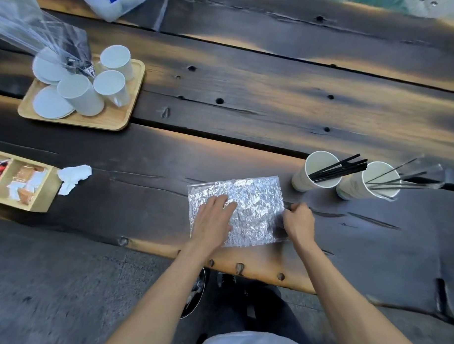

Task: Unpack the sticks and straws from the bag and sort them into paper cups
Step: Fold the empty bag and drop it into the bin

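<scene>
Both forearms reach up from the bottom edge, over dark trousers and a shoe on the grey floor. On the near plank of the dark wooden bench (244,99) lies a crinkled clear plastic bag (250,196), flat and looking emptied. Her or his left hand (212,221) rests palm down on the bag's left half, fingers (220,201) straight and slightly spread, pressing it flat. At the bag's right edge the right hand (298,222) has its fingers curled in, pinching that edge near the corner.

Just to the right of the bag stand two paper cups, touching or nearly so. One, the nearer cup (314,171), holds a bundle of thin black sticks (341,166) leaning out to the right. Beside it the right cup (365,183) holds clear-wrapped straws (406,174), also leaning right.

Further left, a crumpled white tissue (73,177) lies beside a compartmented wooden box (23,184) of sachets. Behind that, a wooden tray (111,119) carries upturned white cups (80,94), white lids and a clear wrapper
</scene>
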`<action>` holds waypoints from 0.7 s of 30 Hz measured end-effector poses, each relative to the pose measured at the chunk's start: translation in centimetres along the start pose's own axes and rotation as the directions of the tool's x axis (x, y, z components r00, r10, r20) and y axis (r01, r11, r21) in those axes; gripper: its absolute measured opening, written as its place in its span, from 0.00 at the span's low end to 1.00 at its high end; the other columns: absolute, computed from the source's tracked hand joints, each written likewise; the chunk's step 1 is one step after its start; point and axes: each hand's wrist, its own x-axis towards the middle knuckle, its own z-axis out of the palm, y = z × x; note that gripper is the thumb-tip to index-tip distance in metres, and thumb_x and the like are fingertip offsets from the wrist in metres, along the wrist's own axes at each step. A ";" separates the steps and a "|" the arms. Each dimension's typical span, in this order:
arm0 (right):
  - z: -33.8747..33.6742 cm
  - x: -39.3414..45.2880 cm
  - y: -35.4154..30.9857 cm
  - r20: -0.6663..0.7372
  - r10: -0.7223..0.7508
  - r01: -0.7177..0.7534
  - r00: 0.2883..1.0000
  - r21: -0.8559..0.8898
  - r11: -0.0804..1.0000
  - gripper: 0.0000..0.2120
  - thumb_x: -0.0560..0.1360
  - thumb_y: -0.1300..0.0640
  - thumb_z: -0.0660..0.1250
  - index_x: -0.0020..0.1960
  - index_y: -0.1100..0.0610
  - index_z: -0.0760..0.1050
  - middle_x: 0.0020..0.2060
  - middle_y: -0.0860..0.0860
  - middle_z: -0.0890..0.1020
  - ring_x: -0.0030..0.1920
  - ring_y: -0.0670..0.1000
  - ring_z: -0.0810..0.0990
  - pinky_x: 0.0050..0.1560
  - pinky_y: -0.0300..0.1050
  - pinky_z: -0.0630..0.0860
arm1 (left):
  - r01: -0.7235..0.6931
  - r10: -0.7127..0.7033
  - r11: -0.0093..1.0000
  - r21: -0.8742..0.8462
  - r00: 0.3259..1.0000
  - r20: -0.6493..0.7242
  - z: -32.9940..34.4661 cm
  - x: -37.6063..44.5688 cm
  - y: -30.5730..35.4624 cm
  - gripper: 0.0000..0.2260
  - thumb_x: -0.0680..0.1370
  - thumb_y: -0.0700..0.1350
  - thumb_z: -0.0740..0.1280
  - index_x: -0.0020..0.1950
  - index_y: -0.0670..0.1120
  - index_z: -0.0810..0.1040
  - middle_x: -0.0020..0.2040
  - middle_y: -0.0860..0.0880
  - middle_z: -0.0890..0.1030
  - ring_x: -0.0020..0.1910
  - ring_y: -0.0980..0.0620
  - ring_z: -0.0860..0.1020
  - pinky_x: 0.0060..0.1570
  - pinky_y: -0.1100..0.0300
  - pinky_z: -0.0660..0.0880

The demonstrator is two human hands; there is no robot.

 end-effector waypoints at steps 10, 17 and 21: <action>0.5 1.8 -1.5 0.208 0.041 -0.079 0.977 0.175 0.981 0.09 0.66 0.59 0.67 0.31 0.55 0.67 0.27 0.54 0.73 0.30 0.54 0.71 0.33 0.44 0.67 | 0.036 -0.045 0.997 0.064 0.988 0.150 1.3 0.7 -0.5 0.40 0.74 0.53 0.72 0.79 0.52 0.53 0.81 0.51 0.51 0.80 0.45 0.49 0.75 0.43 0.53; -3.0 -1.7 -3.8 0.238 -0.295 0.185 0.925 0.396 0.899 0.04 0.74 0.69 0.66 0.48 0.65 0.77 0.32 0.53 0.71 0.30 0.48 0.68 0.28 0.33 0.66 | 0.065 -0.071 0.997 0.052 0.991 0.112 2.1 0.9 0.4 0.39 0.73 0.55 0.70 0.79 0.51 0.54 0.81 0.50 0.52 0.79 0.43 0.49 0.74 0.45 0.56; -2.2 -3.7 -5.6 0.238 -0.441 0.359 0.865 0.321 0.876 0.12 0.73 0.68 0.66 0.54 0.58 0.78 0.31 0.47 0.73 0.29 0.41 0.70 0.35 0.34 0.70 | 0.065 -0.066 0.998 0.019 0.993 0.093 2.5 1.2 2.5 0.38 0.73 0.56 0.70 0.78 0.51 0.56 0.81 0.50 0.54 0.79 0.43 0.51 0.73 0.46 0.58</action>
